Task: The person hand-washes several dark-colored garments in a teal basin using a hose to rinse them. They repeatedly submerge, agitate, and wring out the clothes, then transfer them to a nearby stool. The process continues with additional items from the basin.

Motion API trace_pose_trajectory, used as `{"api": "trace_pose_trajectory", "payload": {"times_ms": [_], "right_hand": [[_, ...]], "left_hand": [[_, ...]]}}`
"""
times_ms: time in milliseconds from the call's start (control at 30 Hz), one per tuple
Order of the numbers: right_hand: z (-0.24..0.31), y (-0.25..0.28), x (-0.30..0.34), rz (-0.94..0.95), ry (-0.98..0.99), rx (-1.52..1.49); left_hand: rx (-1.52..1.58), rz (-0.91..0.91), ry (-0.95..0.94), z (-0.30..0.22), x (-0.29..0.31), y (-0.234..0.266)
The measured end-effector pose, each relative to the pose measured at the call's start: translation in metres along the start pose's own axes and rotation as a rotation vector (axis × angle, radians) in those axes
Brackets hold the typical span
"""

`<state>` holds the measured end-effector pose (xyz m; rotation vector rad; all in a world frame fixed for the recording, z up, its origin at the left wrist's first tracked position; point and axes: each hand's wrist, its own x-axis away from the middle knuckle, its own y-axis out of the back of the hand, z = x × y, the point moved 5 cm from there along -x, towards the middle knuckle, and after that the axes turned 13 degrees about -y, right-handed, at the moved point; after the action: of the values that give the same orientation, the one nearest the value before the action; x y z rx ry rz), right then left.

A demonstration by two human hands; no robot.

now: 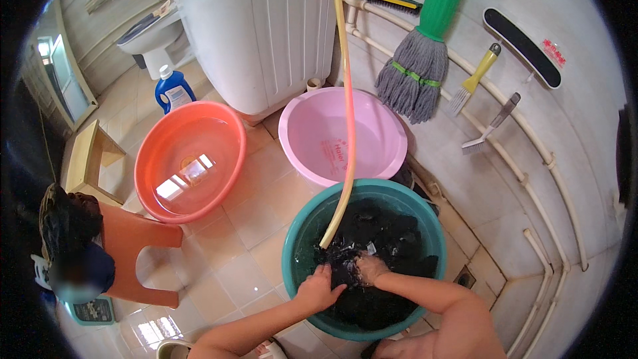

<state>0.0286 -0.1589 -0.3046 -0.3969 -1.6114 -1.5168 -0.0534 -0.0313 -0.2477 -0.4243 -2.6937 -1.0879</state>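
Dark wet clothing point(380, 300) lies soaking in a teal basin point(290, 252) at the lower middle. My left hand point(321, 290) reaches over the basin's near left side, black cloth between its thumb and bent fingers. Just right of it, my right hand point(371, 270) is closed on the same dark clothing, its fingertips partly hidden by cloth and splashing water. A yellowish hose point(345, 93), tinted pink midway, hangs down from above. Its lower end is just over the clothing, close to both hands, where the water ripples.
Beyond the teal basin stands a pink basin point(302, 123). An orange basin point(147, 194) of water is at left, near a blue bottle point(174, 90), a wooden stool point(83, 159) and an orange stool point(133, 233). A white appliance point(259, 26) stands behind. Mop point(413, 73) and brushes hang along wall pipes.
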Motion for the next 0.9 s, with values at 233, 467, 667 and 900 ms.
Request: {"api": "trace_pose_trajectory", "payload": {"times_ms": [233, 467, 667, 900], "right_hand": [[-0.019, 0.010, 0.037, -0.459, 0.025, -0.577], [0.044, 0.036, 0.115, -0.574, 0.192, -0.727], [0.050, 0.042, 0.113, -0.817, 0.364, -0.514], [-0.040, 0.051, 0.075, -0.878, 0.015, -0.471]], "left_hand": [[0.882, -0.219, 0.362, 0.075, -0.052, -0.084], [1.579, -0.031, 0.404, -0.005, -0.042, -0.033], [1.441, -0.210, 0.531, 0.043, -0.042, -0.104], [1.142, -0.268, 0.263, -0.036, -0.035, -0.063]]}}
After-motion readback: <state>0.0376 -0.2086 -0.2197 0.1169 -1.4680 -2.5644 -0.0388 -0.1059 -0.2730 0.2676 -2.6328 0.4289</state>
